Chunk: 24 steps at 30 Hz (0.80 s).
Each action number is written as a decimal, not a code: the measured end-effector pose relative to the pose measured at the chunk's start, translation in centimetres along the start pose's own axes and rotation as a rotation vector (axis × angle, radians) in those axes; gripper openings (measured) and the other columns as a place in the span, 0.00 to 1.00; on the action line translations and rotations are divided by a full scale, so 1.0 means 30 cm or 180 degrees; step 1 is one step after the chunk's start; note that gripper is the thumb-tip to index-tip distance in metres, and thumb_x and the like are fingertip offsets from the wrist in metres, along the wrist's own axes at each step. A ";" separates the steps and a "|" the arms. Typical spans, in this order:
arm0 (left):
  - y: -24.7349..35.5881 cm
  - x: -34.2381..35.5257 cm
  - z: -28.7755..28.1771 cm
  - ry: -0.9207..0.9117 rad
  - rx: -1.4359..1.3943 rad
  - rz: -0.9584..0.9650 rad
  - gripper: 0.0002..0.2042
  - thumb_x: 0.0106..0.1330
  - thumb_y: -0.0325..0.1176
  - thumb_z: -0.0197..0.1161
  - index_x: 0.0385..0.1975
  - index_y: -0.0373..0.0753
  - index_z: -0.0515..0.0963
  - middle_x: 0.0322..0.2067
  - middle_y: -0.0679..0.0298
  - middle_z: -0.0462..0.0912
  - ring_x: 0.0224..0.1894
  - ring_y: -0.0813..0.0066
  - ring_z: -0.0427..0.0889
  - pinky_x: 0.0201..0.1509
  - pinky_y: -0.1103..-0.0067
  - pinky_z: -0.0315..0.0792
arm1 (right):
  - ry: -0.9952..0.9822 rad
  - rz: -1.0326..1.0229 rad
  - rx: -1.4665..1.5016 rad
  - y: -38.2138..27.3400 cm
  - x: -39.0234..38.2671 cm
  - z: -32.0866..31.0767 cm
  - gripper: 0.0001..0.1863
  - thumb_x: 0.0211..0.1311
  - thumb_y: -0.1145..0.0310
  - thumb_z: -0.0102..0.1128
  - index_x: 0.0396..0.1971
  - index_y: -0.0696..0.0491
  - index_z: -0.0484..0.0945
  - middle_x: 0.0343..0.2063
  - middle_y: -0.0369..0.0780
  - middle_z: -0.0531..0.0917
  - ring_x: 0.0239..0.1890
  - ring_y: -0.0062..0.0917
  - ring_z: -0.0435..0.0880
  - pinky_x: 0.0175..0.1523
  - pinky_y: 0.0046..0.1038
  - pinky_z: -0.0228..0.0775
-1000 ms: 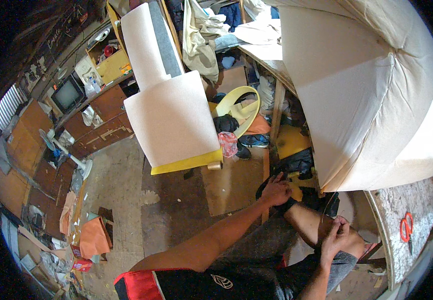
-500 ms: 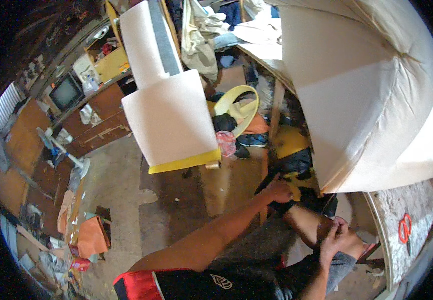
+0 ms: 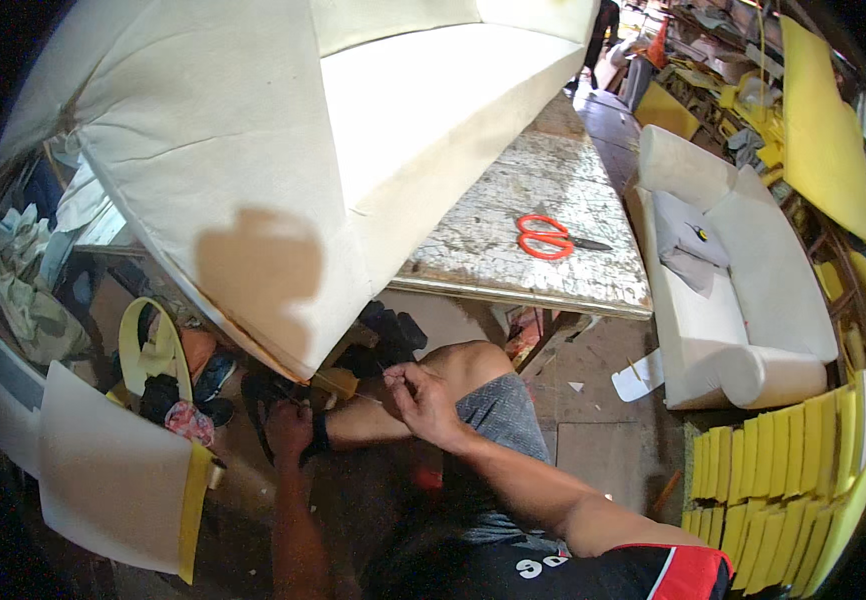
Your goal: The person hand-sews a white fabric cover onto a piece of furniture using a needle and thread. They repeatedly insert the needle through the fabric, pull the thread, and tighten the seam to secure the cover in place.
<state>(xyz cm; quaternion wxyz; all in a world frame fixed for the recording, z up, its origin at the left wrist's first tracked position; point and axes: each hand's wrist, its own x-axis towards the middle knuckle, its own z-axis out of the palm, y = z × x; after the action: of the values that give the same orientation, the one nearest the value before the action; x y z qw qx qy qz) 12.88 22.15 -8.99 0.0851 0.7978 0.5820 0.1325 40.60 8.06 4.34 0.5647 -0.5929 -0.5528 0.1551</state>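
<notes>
My right hand (image 3: 415, 405) pinches a thin thread above my bent knee. My left hand (image 3: 290, 430) is lower and further left, in shadow beside a black band; its fingers are curled, and what they hold is unclear. Just above both hands is the lower corner of a cream padded sofa (image 3: 173, 140), with a brown strip along its edge. The sofa rests on a worn white wooden table (image 3: 523, 180), where orange-handled scissors (image 3: 545, 240) lie to the right of the sofa.
A second cream sofa (image 3: 773, 290) with grey fabric (image 3: 683, 225) stands at the right. Yellow foam pieces (image 3: 758, 450) are stacked below it. At lower left are a white padded panel (image 3: 108, 460) and a yellow ring-shaped piece (image 3: 143, 340). A person's dark legs (image 3: 598, 40) show at the back.
The view has swung right: the sofa, table and scissors now sit further left and higher in frame, and the second sofa appears. Both hands remain low by my leg.
</notes>
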 end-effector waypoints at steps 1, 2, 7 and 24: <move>0.061 -0.007 -0.076 -0.0583 -0.0170 -0.0405 0.26 0.75 0.50 0.54 0.62 0.35 0.77 0.61 0.42 0.79 0.62 0.39 0.77 0.75 0.48 0.58 | 0.0012 0.0010 -0.0020 -0.005 -0.002 -0.011 0.07 0.67 0.75 0.61 0.43 0.57 0.82 0.34 0.47 0.87 0.38 0.45 0.85 0.44 0.43 0.78; 0.038 -0.021 -0.063 -0.0193 -0.0046 -0.0238 0.21 0.74 0.47 0.55 0.51 0.34 0.80 0.52 0.44 0.81 0.55 0.42 0.80 0.74 0.50 0.59 | -0.0021 0.0000 0.0006 -0.019 -0.004 -0.007 0.07 0.67 0.75 0.61 0.43 0.57 0.82 0.34 0.47 0.87 0.38 0.45 0.85 0.44 0.43 0.78; -0.004 -0.032 -0.021 0.1086 0.0339 0.0655 0.18 0.71 0.41 0.58 0.28 0.33 0.85 0.33 0.47 0.86 0.41 0.48 0.84 0.72 0.54 0.64 | -0.0072 0.0130 0.0068 -0.015 -0.012 0.006 0.06 0.67 0.74 0.62 0.42 0.56 0.82 0.33 0.48 0.87 0.38 0.45 0.85 0.43 0.43 0.77; 0.018 -0.049 -0.057 0.0617 0.0131 0.0249 0.21 0.73 0.41 0.54 0.22 0.34 0.85 0.28 0.47 0.86 0.36 0.47 0.85 0.71 0.54 0.65 | -0.0294 0.0139 -0.0101 -0.030 -0.004 -0.010 0.08 0.69 0.74 0.60 0.44 0.59 0.81 0.37 0.46 0.88 0.42 0.41 0.87 0.49 0.37 0.79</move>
<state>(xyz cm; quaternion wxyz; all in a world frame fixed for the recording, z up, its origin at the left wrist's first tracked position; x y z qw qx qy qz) 12.42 20.56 -7.37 0.0068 0.8049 0.5585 0.2003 40.38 7.60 5.13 0.5255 -0.6060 -0.5676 0.1858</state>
